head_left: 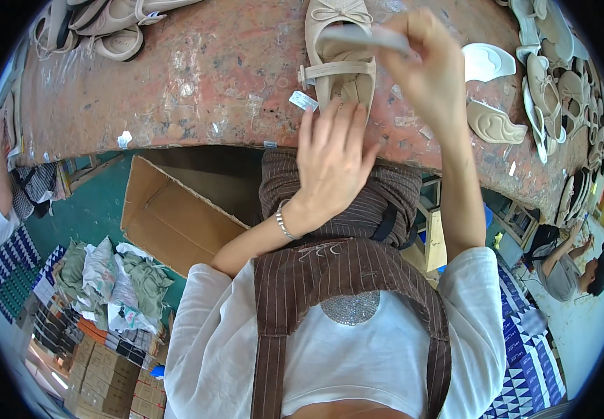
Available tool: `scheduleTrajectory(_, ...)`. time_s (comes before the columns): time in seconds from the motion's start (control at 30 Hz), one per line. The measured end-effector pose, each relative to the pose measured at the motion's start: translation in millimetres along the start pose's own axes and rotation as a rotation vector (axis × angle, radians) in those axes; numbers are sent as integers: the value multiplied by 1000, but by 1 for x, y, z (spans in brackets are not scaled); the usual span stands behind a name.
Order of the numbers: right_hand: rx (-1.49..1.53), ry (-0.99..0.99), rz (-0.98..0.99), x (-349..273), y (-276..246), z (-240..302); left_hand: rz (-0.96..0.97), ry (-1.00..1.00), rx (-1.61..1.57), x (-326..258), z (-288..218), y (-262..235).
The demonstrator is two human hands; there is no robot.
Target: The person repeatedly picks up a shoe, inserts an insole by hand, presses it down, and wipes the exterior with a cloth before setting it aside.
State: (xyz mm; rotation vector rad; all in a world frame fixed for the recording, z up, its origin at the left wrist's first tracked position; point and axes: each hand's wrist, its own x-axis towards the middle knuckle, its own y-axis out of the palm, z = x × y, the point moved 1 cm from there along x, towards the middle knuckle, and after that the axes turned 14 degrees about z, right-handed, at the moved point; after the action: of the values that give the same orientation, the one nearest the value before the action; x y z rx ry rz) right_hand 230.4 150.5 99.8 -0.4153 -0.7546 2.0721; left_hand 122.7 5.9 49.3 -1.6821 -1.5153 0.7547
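Note:
A beige shoe (341, 68) with a bow and a strap across its opening lies on the worn reddish table (232, 84), toe pointing away from me. My left hand (335, 157) rests on its heel, fingers stretched out and slightly spread, thumb apart. Above the shoe's opening, my right hand (420, 59) pinches a thin, pale flat piece (368, 36). That piece is blurred, so its exact kind is unclear. A small white tag (303, 100) lies by the shoe's left side. To the right are a white insole (488, 61) and a beige insole (496, 123).
Several shoes (117, 42) sit at the table's far left; more (543, 87) crowd its right side. Below the near edge stands an open cardboard box (176, 213). Bagged bundles (117, 279) lie at left. Other people (569, 262) appear at right and far left.

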Motion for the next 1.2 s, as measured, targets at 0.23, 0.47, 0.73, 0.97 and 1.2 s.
scheduleTrajectory(0.23,-455,-100,45,-49,70,-2,238,-3,277,5,17,39)
scheduleTrajectory(0.47,-602,-140,27,29,77,-29,144,-16,310,11,21,47)
scheduleTrajectory(0.73,-768,-41,-28,39,83,-35,195,18,272,12,20,44)
scheduleTrajectory(0.97,-697,-177,-117,22,80,-20,190,54,190,7,22,44)
scheduleTrajectory(1.2,-849,-10,-20,34,89,-33,120,40,225,10,27,44)
